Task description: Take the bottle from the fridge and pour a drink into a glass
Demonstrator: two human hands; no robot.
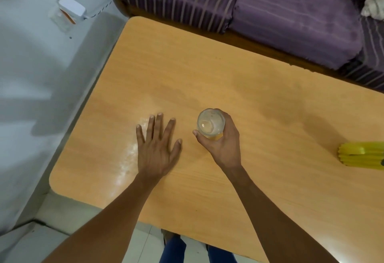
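Observation:
A clear glass (210, 123) stands upright near the middle of the wooden table (207, 71), seen from above, with nothing clearly inside it. My right hand (223, 142) is wrapped around its near side. My left hand (158, 146) lies flat on the tabletop to the left of the glass, fingers spread, holding nothing. No bottle and no fridge are in view.
A yellow ridged object (361, 156) lies at the table's right edge. A purple striped sofa (270, 9) runs along the far side of the table. A white wall with a plugged-in white adapter (70, 9) is on the left.

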